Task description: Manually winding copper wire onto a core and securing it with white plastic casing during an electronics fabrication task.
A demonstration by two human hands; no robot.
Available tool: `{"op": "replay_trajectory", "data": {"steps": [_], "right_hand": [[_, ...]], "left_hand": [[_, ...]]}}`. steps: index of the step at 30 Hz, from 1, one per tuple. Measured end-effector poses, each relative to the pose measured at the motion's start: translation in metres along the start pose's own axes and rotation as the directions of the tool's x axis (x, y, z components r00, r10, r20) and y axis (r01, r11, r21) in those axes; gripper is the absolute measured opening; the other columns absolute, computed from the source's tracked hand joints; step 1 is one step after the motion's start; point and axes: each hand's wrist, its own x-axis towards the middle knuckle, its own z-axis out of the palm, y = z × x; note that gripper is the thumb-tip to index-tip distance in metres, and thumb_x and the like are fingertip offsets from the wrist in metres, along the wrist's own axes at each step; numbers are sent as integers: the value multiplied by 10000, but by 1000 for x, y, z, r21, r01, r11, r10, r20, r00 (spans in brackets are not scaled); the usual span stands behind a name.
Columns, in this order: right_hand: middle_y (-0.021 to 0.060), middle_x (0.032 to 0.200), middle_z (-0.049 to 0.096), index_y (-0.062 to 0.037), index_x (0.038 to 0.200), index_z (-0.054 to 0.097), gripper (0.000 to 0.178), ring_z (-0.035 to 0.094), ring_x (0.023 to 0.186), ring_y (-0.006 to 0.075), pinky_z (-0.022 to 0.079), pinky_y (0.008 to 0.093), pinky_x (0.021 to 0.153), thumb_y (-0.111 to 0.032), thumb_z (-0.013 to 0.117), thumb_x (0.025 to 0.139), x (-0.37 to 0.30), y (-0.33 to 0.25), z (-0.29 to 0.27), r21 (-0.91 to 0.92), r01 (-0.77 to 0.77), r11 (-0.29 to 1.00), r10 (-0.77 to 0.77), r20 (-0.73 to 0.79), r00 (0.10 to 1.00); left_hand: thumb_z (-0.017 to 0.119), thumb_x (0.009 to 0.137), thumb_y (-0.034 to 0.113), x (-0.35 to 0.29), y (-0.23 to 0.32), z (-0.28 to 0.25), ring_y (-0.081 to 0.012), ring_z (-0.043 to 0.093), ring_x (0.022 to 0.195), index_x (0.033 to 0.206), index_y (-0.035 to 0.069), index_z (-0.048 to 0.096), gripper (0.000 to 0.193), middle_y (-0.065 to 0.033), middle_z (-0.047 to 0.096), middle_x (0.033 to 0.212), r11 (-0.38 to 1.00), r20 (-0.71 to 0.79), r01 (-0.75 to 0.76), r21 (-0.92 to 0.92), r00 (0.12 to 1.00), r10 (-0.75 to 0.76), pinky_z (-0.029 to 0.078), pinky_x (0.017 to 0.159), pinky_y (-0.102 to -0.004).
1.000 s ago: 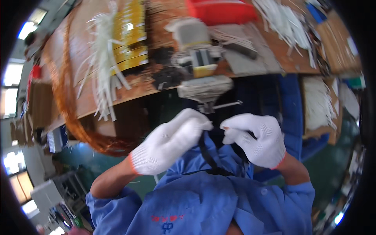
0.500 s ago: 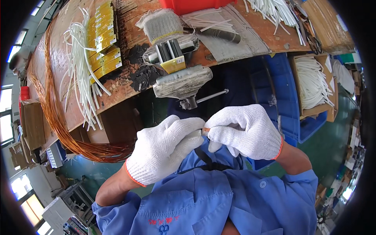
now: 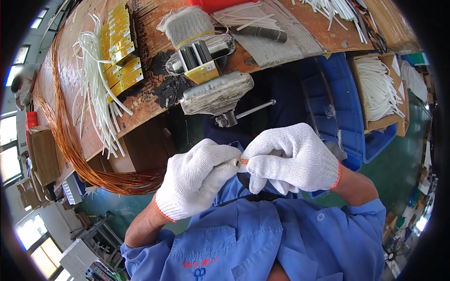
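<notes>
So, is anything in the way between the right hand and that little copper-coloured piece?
Nothing visible: the gloved right hand is pinching the copper-coloured piece. The left hand is close on its other side; the padded clamp sits beyond both.

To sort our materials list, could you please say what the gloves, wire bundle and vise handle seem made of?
White gloves: matte knit, perhaps cotton; ribbed texture shows. Wire bundle: probably copper, glossy, orange-brown. Vise handle: likely steel; smooth, grey, shiny.
</notes>
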Motion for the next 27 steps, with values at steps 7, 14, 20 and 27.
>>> {"op": "replay_trajectory", "data": {"steps": [7,14,20,27], "right_hand": [[52,851,800,-17,1154,799,190,589,545,31,439,223,481,-187,720,1119,2,10,1,4,62,998,-62,19,998],[22,835,796,-30,1112,810,193,577,562,21,432,223,488,-213,750,1107,2,3,1,33,29,999,-31,38,999],[16,820,793,-31,1095,810,195,560,559,22,418,228,485,-218,754,1103,4,2,0,15,-12,1000,12,41,999],[81,825,810,-2,1116,807,195,605,538,58,457,249,467,-186,754,1077,7,-3,-4,-56,-24,998,29,91,995]], "left_hand": [[790,982,34,1,-2,-4,-306,763,784,1203,34,739,227,-137,773,995,999,15,-33,22,999,32,607,692,-389],[840,962,58,3,-3,-3,-292,763,742,1193,55,759,245,-126,765,953,998,5,-57,33,998,57,601,643,-379],[862,942,70,4,-5,-4,-282,760,728,1194,62,765,271,-115,764,942,992,18,-89,90,996,88,601,623,-371],[834,878,88,3,-4,-8,-300,765,770,1170,33,764,305,-113,764,923,967,94,-119,225,991,100,592,653,-404]]}}
